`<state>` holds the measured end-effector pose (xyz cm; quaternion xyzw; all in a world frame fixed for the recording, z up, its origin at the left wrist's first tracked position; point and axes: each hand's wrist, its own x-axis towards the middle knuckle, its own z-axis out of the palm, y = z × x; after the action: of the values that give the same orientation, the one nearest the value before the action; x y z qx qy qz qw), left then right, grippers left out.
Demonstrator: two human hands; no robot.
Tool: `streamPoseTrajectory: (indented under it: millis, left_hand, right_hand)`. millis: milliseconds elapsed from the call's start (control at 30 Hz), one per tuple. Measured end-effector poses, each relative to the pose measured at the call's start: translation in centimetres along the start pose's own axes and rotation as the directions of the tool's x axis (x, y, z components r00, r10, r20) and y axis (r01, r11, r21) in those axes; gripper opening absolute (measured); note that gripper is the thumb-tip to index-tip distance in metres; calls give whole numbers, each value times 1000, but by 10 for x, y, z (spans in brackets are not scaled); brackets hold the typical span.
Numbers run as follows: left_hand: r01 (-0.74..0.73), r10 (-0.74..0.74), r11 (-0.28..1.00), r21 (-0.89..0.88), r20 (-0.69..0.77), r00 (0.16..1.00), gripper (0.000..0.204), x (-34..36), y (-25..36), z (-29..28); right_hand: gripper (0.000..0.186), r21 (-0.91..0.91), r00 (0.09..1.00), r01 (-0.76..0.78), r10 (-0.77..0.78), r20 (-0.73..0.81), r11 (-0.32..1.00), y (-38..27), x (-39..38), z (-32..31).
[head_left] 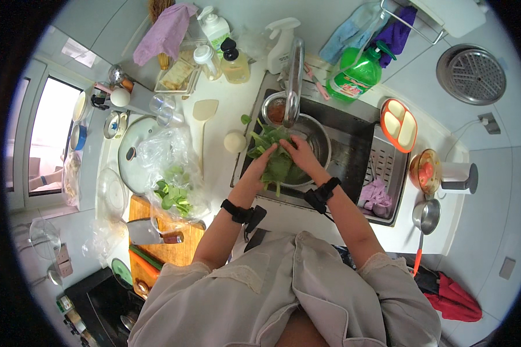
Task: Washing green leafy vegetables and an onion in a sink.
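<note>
Over a steel bowl [317, 141] in the dark sink [347, 150], both hands grip a bunch of green leafy vegetables [278, 168]. My left hand [261, 165] is wrapped at the bunch's left side, and my right hand [301, 153] holds it from the right, fingers bent onto the leaves. The faucet [295, 69] arches above, beside a small strainer with brownish contents [275, 113]. Left of the sink are a pale round object [234, 142] and a clear bag of more greens [173, 194].
A cutting board [156, 260] with a cleaver [142, 231], a glass lid [134, 153] and a spatula [205, 110] are at left. Bottles [234, 66] stand behind. At right are a drainer [382, 159], orange divided tray [398, 124], glass bowl [427, 173] and small pot [425, 217].
</note>
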<state>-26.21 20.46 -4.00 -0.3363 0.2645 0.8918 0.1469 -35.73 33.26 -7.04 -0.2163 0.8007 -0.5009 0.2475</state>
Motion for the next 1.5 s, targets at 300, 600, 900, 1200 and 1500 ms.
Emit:
streamPoseTrajectory:
  millis: [300, 600, 900, 1200, 1500]
  left_hand:
    - [-58, 66, 986, 158, -42, 997, 31, 6, -4, 15]
    - [61, -29, 963, 261, -124, 992, 30, 8, -9, 17]
    - [-25, 67, 917, 398, -93, 993, 31, -8, -5, 6]
    - [30, 18, 973, 230, -204, 979, 27, -7, -9, -18]
    - [2, 13, 991, 133, -108, 994, 26, -15, -1, 10]
  right_hand:
    - [50, 33, 957, 75, -62, -283, 997, 44, 7, 25]
    - [45, -242, 984, -162, 139, -107, 957, 43, 7, -1]
    - [35, -456, 992, 20, -74, -101, 890, 7, 3, -2]
    - [35, -561, 994, -105, 62, -94, 821, -13, 31, 0]
    - [58, -413, 978, -86, 155, 138, 907, -6, -5, -11]
